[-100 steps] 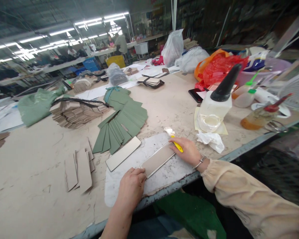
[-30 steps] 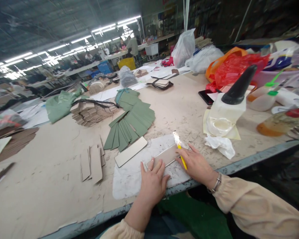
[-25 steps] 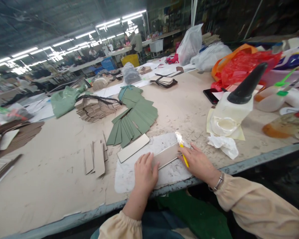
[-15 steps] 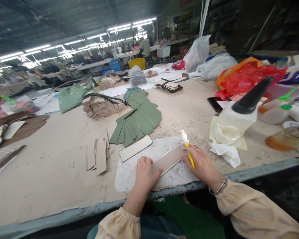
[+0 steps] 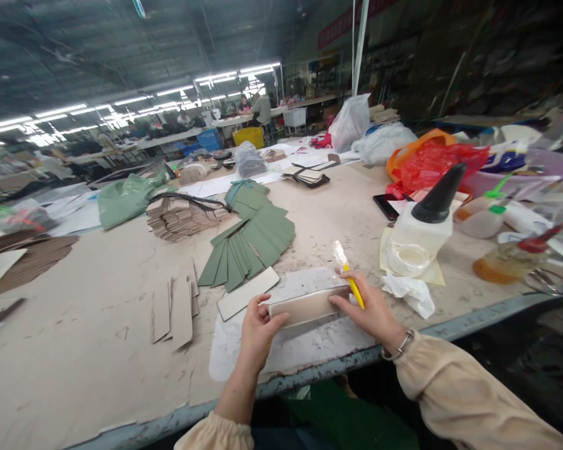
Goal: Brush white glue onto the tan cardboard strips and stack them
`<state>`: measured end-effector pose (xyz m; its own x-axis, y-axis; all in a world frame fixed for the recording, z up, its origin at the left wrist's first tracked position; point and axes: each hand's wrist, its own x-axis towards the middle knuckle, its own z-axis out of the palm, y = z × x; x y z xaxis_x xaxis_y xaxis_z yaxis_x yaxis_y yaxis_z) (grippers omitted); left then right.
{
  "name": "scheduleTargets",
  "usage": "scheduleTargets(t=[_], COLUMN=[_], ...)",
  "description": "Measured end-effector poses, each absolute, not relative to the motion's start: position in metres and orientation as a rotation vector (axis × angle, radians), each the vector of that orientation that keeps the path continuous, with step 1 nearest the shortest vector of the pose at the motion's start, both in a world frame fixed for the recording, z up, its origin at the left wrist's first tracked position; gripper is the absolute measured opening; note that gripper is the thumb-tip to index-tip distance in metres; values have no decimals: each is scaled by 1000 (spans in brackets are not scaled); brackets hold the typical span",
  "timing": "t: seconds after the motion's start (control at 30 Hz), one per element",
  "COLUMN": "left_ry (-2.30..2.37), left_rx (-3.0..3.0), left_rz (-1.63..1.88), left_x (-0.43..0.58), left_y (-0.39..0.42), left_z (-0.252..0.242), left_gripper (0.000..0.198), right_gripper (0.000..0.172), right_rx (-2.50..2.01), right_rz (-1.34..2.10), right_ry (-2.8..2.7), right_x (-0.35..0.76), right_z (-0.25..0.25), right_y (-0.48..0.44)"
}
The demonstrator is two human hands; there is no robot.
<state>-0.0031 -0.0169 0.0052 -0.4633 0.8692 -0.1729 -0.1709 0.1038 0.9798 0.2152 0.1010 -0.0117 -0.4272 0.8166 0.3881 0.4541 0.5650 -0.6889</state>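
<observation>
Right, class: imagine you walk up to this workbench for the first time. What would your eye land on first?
First, the beige strip held by its ends between the left hand and right hand at the near edge of the table, the right one also gripping a yellow brush. Next, the fan of green pieces just behind, and the bottle with its black cone top to the right, before a red bag.

Factory hall: long worktables [image 5: 98, 325], cardboard stacks [image 5: 182, 217].

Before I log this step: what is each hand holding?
Left hand: grips the beige strip, left end.
Right hand: grips its right end plus a yellow-handled brush.
</observation>
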Motion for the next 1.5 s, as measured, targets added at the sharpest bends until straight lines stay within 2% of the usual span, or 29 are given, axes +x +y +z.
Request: scheduleTargets(t=[0.13, 0.37, 0.47, 0.6, 0.8, 0.9, 1.03, 1.17, 1.27, 1.33, 1.5], left_ry=[1174, 925, 918, 1040, 1112, 1079, 1039, 1055, 1089, 1128, 1244], left_rx=[343, -47, -9, 23, -26, -4, 100, 152, 191, 241, 306], left_rz=[1806, 1774, 1736, 1713, 1838, 1814, 1769, 1740, 1702, 1645, 1468], left_x=[-1, 24, 30, 33, 20, 19, 23, 24, 27, 32, 50], left_y=[-12, -12, -10, -7, -6, -7, -5, -3, -4, -6, -8], left_z=[8, -1, 0, 2, 9, 10, 8, 7, 8, 7, 6], left_gripper=[48, 22, 23, 31, 27, 23, 32, 39, 42, 42, 41], right_gripper=[39, 34, 32, 24, 26, 27, 32, 33, 31, 26, 28], right_rx=[-1000, -899, -855, -786, -795, -914, -917, -1041, -1095, -1114, -1090], right_rz=[828, 911, 880, 718, 160, -32, -77, -49, 12, 122, 611], right_ry=[-1902, -1776, -1808, -2021, -2346, -2418, -2480, -2523, -2430, -2299, -1805], right_x=[208, 197, 197, 206, 265, 302, 337, 353, 344, 326, 254], right_z=[-3, -4, -3, 7, 21, 12, -13, -29, -23, -10, 15], right_y=[96, 91, 89, 90, 113, 127, 144, 154, 149, 137, 97])
